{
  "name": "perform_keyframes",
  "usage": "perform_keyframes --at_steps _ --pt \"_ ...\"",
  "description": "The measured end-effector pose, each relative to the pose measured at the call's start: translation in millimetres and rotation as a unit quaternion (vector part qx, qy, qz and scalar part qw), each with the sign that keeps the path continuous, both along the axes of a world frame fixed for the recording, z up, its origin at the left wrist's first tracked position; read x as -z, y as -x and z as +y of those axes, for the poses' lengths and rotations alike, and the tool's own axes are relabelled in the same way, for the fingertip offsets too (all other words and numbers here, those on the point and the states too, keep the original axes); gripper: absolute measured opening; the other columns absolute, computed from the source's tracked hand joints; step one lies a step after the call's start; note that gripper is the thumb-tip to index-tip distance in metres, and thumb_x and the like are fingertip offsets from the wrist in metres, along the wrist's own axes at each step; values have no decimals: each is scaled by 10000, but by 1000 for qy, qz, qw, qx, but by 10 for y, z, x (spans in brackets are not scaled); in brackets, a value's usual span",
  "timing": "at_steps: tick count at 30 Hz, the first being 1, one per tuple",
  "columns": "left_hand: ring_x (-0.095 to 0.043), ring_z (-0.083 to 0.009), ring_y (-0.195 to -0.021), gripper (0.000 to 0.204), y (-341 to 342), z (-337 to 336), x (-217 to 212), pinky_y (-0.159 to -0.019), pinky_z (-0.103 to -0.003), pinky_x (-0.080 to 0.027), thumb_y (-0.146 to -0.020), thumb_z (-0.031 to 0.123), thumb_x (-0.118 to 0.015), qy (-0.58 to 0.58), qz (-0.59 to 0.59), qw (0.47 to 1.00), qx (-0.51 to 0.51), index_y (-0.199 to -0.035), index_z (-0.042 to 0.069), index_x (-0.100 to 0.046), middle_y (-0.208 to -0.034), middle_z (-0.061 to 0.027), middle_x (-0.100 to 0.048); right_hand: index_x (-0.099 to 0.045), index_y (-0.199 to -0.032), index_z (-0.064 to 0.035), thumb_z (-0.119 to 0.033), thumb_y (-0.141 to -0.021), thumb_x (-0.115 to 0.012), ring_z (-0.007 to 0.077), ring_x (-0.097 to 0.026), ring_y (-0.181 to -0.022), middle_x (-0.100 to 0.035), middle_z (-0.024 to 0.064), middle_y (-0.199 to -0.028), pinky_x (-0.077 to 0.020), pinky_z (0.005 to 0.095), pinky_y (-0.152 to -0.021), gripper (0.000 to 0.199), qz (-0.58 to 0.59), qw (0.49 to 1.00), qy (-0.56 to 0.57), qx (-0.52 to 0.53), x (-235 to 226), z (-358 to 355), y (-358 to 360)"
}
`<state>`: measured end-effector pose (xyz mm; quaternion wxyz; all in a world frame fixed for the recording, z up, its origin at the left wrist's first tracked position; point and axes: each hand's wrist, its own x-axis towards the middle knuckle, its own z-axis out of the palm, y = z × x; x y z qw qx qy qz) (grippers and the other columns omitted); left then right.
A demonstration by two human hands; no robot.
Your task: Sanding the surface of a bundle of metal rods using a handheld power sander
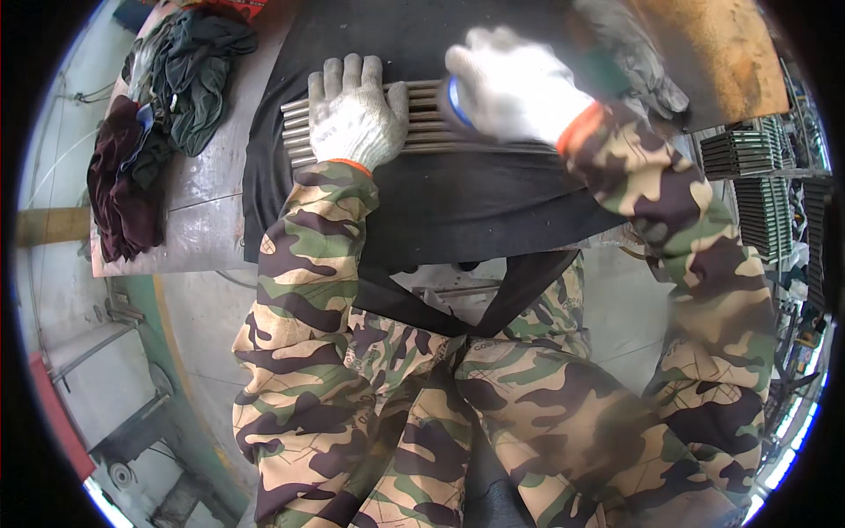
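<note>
Several slim metal rods (424,115) lie side by side, left to right, on a black cloth (431,207) spread over the table. My left hand (356,114), in a white knit glove with an orange cuff, rests flat on their left part, fingers stretched out and slightly apart. Over the right part of the rods is my right hand (519,88), gloved the same way and smeared by motion. Its fingers are curled. A blue-edged thing (456,99) shows at its left side, mostly hidden by the glove, so its kind cannot be told.
A heap of dark green and maroon cloths (189,88) lies on the table's left side. Grey crumpled cloth (638,66) sits at the back right, beside a brown stained board (713,53). Racks with stacked metal parts (761,189) stand at the right.
</note>
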<state>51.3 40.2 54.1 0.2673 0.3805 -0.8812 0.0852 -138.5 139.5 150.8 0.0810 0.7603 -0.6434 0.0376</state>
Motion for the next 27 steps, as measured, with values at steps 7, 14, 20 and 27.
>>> perform_keyframes --at_steps 7,14,20,27 --pt "-616 -379 -1167 415 -159 34 -133 -1033 -509 -459 -965 325 -626 2 14 1000 5 -1232 14 -694 -1239 -170 -695 -664 -996 -63 -185 -898 -646 417 -686 -893 -649 191 -993 -591 562 -724 157 -12 996 18 -89 -35 212 -80" --pt "-609 -382 -1205 433 -255 -15 -178 -1055 -502 -455 -990 330 -606 5 -14 1000 -8 -1275 14 -685 -1279 -170 -689 -699 -1049 -96 -240 -912 -638 381 -695 -991 -671 174 -1034 -596 536 -821 208 5 1000 22 -17 -13 78 292" --pt "-594 -384 -1244 442 128 -6 -28 -1069 -508 -448 -994 338 -602 -26 -12 999 33 -1284 16 -687 -1325 -180 -675 -679 -1071 -81 -222 -915 -633 385 -700 -957 -667 184 -1015 -603 524 -770 216 21 1000 1 -10 -32 431 497" --pt "-600 -408 -1253 465 -138 36 -161 -1099 -518 -436 -993 346 -626 -21 -12 1000 11 -1297 -1 -676 -1315 -202 -686 -669 -974 -72 -201 -914 -650 387 -674 -876 -644 184 -967 -576 533 -698 143 -27 994 54 -89 -25 402 198"
